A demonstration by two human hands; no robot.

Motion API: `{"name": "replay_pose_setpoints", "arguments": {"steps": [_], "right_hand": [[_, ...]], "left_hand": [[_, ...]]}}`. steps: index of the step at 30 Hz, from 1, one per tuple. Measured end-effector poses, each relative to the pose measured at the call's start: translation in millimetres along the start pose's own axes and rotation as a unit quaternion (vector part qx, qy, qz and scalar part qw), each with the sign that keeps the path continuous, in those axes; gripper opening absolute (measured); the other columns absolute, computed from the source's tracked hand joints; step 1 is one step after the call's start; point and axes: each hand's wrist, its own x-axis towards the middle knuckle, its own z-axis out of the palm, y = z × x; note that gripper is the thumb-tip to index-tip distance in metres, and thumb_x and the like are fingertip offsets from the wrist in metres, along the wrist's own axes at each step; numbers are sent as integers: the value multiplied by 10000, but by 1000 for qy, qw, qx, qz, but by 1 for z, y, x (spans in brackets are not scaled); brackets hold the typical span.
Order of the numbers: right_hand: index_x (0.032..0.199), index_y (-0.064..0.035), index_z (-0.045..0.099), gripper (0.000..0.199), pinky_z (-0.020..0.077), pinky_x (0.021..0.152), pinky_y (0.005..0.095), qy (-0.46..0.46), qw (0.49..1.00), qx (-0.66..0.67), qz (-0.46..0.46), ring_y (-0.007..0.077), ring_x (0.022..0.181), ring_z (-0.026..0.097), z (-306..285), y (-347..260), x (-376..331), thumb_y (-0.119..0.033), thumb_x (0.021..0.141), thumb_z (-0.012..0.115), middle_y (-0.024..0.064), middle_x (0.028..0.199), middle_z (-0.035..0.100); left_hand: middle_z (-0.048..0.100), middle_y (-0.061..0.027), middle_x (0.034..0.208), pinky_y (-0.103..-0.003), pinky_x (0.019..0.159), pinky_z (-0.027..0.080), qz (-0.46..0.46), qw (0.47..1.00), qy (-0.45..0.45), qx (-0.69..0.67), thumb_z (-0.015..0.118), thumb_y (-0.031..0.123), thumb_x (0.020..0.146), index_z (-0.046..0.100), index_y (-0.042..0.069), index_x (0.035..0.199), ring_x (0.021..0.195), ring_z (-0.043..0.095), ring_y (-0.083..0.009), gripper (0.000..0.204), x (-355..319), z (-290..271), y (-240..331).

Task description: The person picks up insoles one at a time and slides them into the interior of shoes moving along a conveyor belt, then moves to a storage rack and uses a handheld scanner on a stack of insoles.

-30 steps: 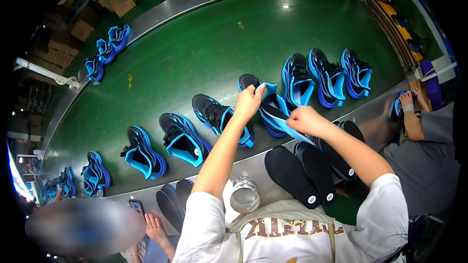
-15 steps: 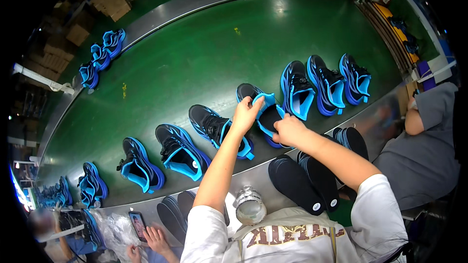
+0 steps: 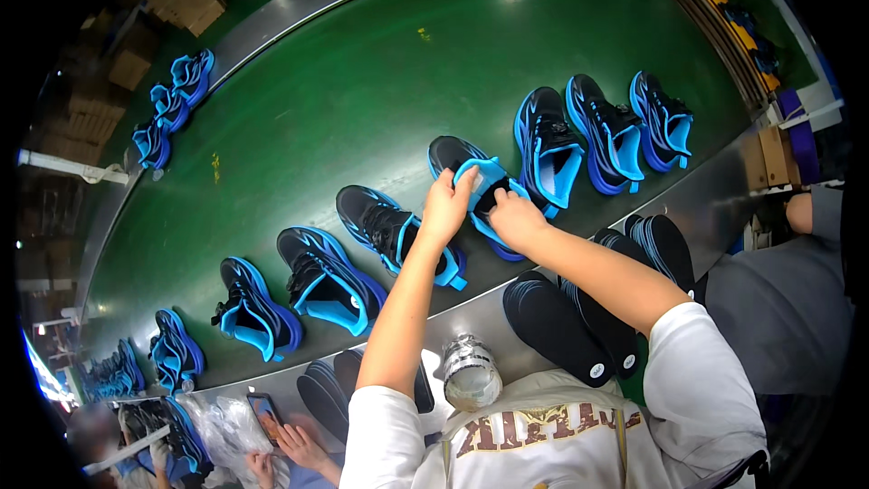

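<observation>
A black and blue sneaker (image 3: 445, 156) sits on the green belt in front of me, toe pointing away. My left hand (image 3: 448, 206) pinches its light-blue tongue (image 3: 487, 172) and holds it up and forward, spreading the opening. My right hand (image 3: 516, 220) reaches into the shoe from the heel side, its fingers bent down inside. The fingertips are hidden there, so I cannot tell whether they hold anything. Another sneaker (image 3: 367, 213) stands just left of my left forearm, and one more (image 3: 543, 127) is close on the right.
More sneakers (image 3: 330, 276) line the near side of the green belt (image 3: 362, 91); several (image 3: 172, 109) stand at the far left edge. Black insoles (image 3: 552, 321) lie in stacks on the metal ledge beside a clear jar (image 3: 472, 376). A person's hands (image 3: 303, 444) hold a phone (image 3: 264, 417); another person (image 3: 778, 299) sits right.
My right hand has moved from the heel rim into the shoe's opening. My left hand still holds the tongue. The whole view has shifted slightly.
</observation>
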Motion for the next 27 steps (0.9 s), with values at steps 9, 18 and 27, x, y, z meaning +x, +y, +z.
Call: {"name": "replay_pose_setpoints", "arguments": {"steps": [9,18,27], "right_hand": [[911,24,622,255,466,750,331,-62,998,-11,-10,284,906,541,-5,5,6,-137,778,476,171,935,556],[1055,-71,617,300,420,850,351,-286,946,-130,-81,317,1060,469,-21,5,19,-189,806,497,191,1186,459],[954,-43,629,229,433,826,315,-296,928,-129,-185,242,942,574,-32,12,31,-130,765,533,102,928,620]], "left_hand": [[550,-211,668,-373,616,424,8,998,10,64,505,394,847,489,-21,753,654,557,-327,426,-4,3,2],[550,-186,666,-349,616,422,8,999,8,42,512,386,849,494,-12,762,643,547,-268,408,-4,3,-2],[526,-92,745,-346,650,416,53,976,131,166,579,238,818,483,18,1024,709,522,-220,316,-10,10,24]]}}
